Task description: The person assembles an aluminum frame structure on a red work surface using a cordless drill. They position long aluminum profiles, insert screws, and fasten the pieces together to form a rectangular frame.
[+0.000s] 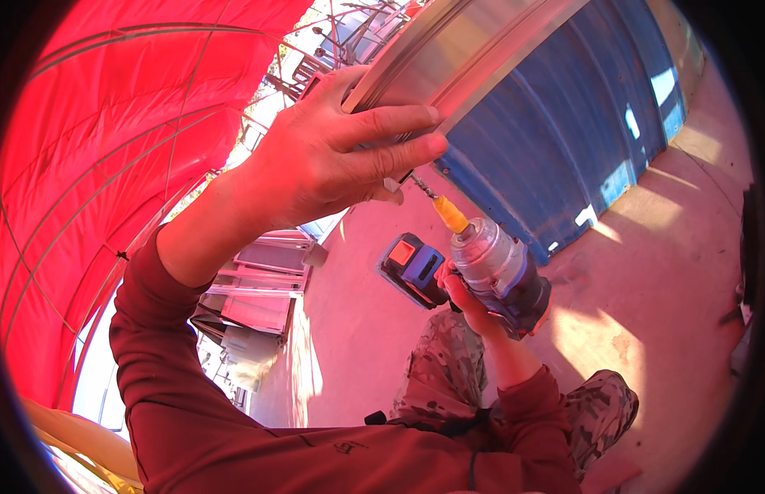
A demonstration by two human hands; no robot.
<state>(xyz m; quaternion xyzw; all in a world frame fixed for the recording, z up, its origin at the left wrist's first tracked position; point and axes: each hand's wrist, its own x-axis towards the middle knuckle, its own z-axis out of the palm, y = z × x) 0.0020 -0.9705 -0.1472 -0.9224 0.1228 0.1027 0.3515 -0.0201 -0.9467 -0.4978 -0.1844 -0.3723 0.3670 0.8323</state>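
Observation:
My left hand (317, 156) is raised at the upper middle, gripping the end of a long silver metal profile (473, 74). Two of its fingers lie across the profile's face; the thumb side is partly hidden. Below it, my right hand (465, 300) is wrapped around the handle of a cordless drill (494, 263) with a silver head and a blue-and-black battery (411, 267). From the drill's yellow sleeve (450, 214), a thin bit (424, 188) points up toward the profile's end, close to my left fingertips. Whether its tip touches the metal I cannot tell.
A large blue corrugated panel (555, 123) stands behind the profile, to the right. Red sheeting (127, 123) on a thin frame covers the left side. Stacked frames and panels (259, 288) sit at left on the pinkish floor (349, 346). A dark object (749, 255) shows at the right edge.

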